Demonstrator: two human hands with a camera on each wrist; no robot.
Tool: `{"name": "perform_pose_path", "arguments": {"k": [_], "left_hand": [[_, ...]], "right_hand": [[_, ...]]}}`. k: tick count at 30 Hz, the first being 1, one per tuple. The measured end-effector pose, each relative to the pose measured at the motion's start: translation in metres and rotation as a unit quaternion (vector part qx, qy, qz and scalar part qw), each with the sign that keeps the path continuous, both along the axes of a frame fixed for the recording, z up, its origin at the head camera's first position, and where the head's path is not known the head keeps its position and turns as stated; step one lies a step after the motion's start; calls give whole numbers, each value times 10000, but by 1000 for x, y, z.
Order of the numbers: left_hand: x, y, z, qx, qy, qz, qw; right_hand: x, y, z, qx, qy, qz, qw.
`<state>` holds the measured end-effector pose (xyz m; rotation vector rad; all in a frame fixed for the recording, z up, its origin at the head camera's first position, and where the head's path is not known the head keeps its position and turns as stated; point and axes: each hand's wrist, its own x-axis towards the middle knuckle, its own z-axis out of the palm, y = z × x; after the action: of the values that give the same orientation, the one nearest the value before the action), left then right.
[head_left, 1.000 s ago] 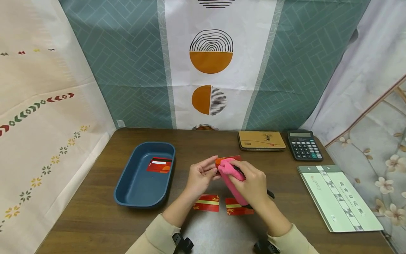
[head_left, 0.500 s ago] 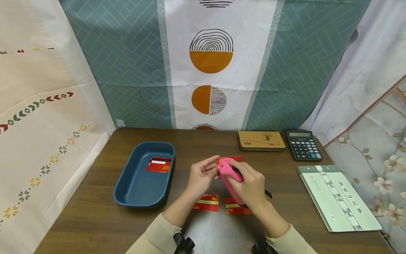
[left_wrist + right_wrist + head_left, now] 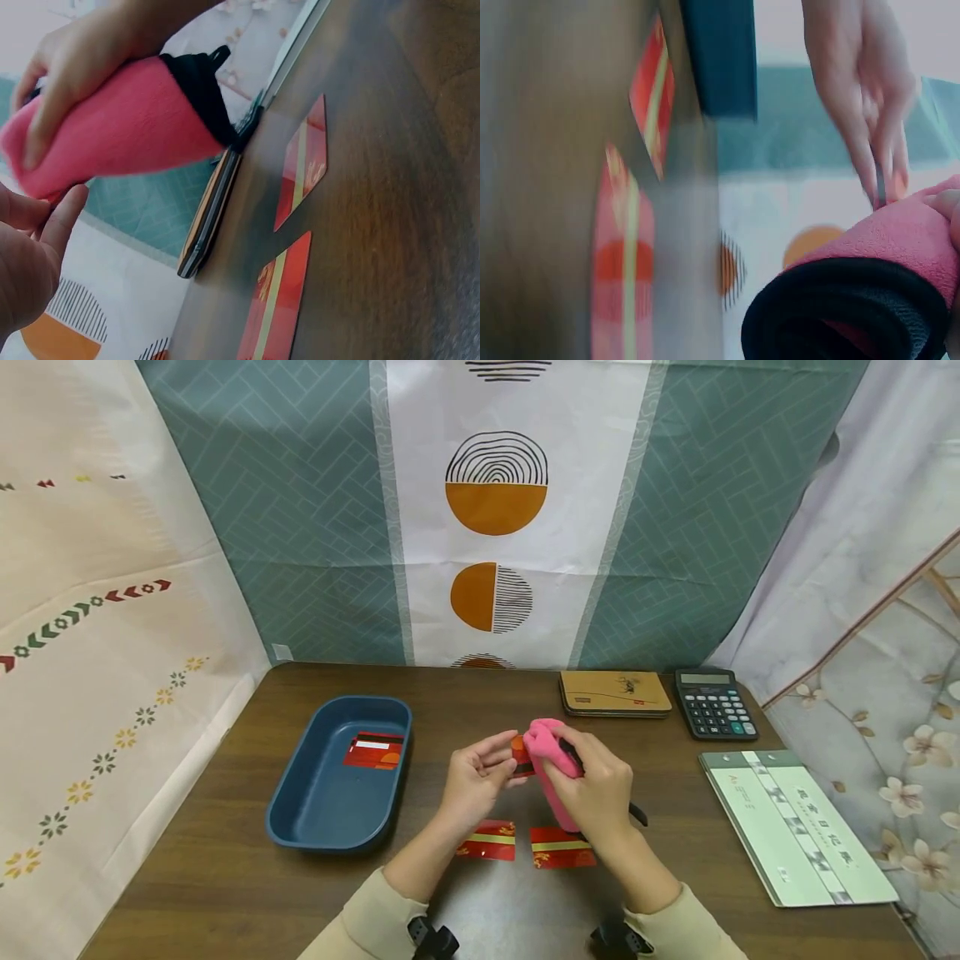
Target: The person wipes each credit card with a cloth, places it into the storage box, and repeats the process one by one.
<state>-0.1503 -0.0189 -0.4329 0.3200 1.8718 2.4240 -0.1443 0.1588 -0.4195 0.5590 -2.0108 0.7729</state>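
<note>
Left hand (image 3: 474, 777) pinches a red card (image 3: 520, 753); right hand (image 3: 598, 781) grips a pink cloth (image 3: 546, 742) at its right side.

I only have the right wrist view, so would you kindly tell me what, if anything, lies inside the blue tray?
Observer: A red card lies inside the tray, near its right wall.
Operator: Thank you; how does the front of the held card in the left hand look?
Observer: In the head view, its visible part shows an orange patch above a dark stripe.
Operator: And what lies in the back right corner of the table?
Observer: A calculator.
</note>
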Motion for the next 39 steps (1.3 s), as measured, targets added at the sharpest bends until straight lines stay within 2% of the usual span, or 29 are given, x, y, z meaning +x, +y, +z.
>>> {"name": "perform_pose_path", "arguments": {"k": [2,5,11,16,24,27,31,35,39], "left_hand": [[1,1,0,-41,30,-26,10000],[2,0,1,-80,49,-34,10000],[4,-10,7,-105,-12,69,9999],[5,-16,9,-252,-109,295,9992],[0,-29,14,-343,-435,983,9936],[-5,-41,18,-294,-446,1243,9908],[-11,-66,22,-459,-461,1489,9867],[-16,-95,27,-808,-498,1572,9830],[-21,-124,30,-1223,-472,1510,9798]], "right_hand": [[4,-7,-1,15,-21,246,9997],[6,-11,-2,-38,-16,360,9993],[-2,3,-1,-347,197,-83,9992],[-7,18,0,-462,166,-503,9975],[-11,33,3,-612,107,-784,9950],[-10,40,2,-710,42,-852,9938],[-11,48,-1,-812,16,-868,9929],[-13,54,-4,-859,89,-904,9922],[-13,58,-6,-853,98,-941,9918]]}}
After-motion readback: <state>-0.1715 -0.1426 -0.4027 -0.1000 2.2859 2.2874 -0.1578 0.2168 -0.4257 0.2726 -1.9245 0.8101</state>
